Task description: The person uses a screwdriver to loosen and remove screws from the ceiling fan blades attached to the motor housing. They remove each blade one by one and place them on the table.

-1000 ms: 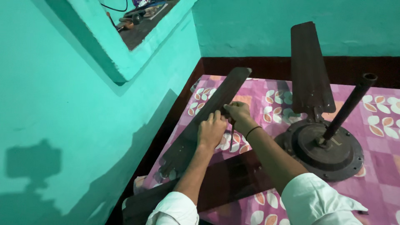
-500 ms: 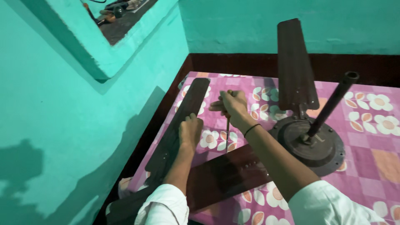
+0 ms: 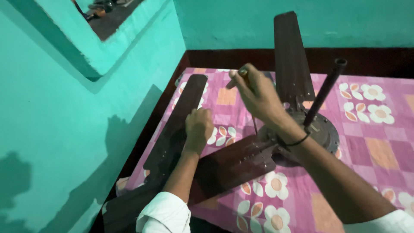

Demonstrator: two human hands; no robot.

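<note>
Screwdriver [image 3: 246, 86] is what the right hand [image 3: 258, 97] has going on here: fingers curled tight round the handle, which pokes out at about 10 o'clock from the fist, with the thin shaft dropping straight down toward the inner end of the near blade [image 3: 235, 166]. Can't tell if the tip actually touches the metal, it's too thin and dark there.

Left hand [image 3: 198, 127] is a loose fist, knuckles up, resting on the edge of the loose blade [image 3: 176, 125], which lies flat on the cloth at roughly 9 o'clock from the motor. Whether it's gripping anything small, I can't tell.

Fan motor [image 3: 317, 129] sits on the pink flowered cloth [image 3: 371, 142] at about 3 o'clock from the right hand, with its downrod [image 3: 324, 94] sticking up and leaning toward 1 o'clock. Another blade [image 3: 291, 54] runs off the motor toward 12 o'clock, ending near the teal wall [image 3: 56, 142].

Both sleeves are white, and there's a black band [image 3: 295, 141] on the right wrist.
</note>
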